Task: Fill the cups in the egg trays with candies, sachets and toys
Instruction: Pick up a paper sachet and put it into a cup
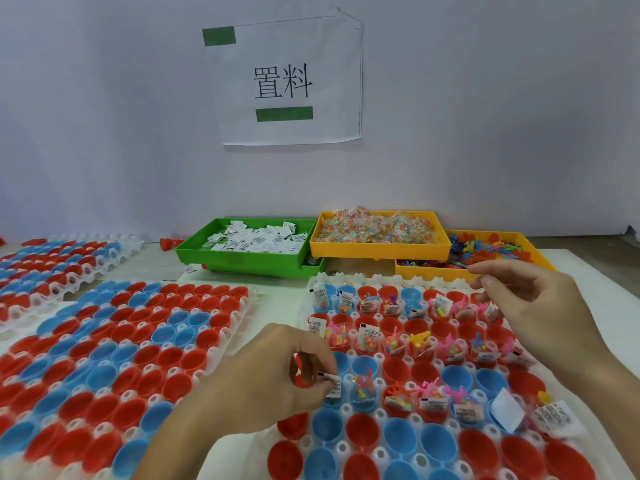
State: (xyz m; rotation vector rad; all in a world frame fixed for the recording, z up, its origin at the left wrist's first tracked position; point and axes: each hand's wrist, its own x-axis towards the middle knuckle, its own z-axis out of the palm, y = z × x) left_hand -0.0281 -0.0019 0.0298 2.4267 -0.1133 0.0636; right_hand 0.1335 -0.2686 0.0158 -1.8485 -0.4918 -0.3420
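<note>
A white egg tray (446,282) at the front right holds red and blue cups. Its three far rows carry candies, sachets and small toys. The near rows hold bare cups (398,436). My left hand (277,379) pinches a white printed sachet (331,384) over a blue cup at the left end of the third row. My right hand (533,306) hovers with loosely curled fingers above the tray's far right corner, just in front of the toy bin, and holds nothing that I can see.
A green bin of sachets (239,259), a yellow bin of candy bags (377,249) and a yellow bin of coloured toys (485,251) stand along the wall. Two more egg trays of bare cups (104,358) (45,265) lie to the left. A paper sign (287,81) hangs above.
</note>
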